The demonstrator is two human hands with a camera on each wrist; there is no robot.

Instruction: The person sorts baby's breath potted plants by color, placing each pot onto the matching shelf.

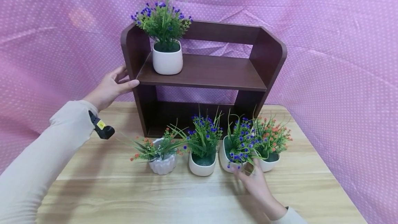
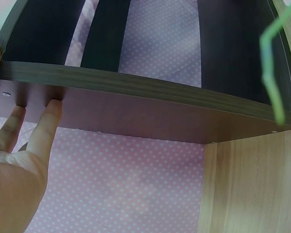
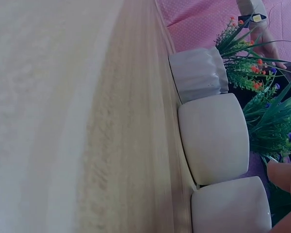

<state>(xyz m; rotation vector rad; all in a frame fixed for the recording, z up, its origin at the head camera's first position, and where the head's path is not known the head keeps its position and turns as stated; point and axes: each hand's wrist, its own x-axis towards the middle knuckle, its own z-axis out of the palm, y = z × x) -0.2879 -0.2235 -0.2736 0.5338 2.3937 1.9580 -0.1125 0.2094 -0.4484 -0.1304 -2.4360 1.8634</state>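
My left hand (image 1: 109,87) holds the left side panel of a dark brown two-tier shelf (image 1: 205,70). Its thumb lies over the front edge, and its fingertips (image 2: 52,108) press the panel's outer face. Low at the right, my right hand (image 1: 256,182) is at a white pot with blue flowers (image 1: 242,141), thumb by the front rim, other fingers toward the gap beside the orange-flowered pot (image 1: 273,136); foliage partly hides them. In the right wrist view the thumb (image 3: 281,175) is beside the pot's top. Another blue-flowered plant (image 1: 168,58) stands on the upper tier's left.
Before the shelf, a fluted white pot with orange flowers (image 1: 163,163) and a blue-flowered pot (image 1: 202,168) line up with the two at the right. They stand on a wood-grain table (image 1: 149,199). Pink dotted cloth (image 1: 335,78) hangs behind and at the sides.
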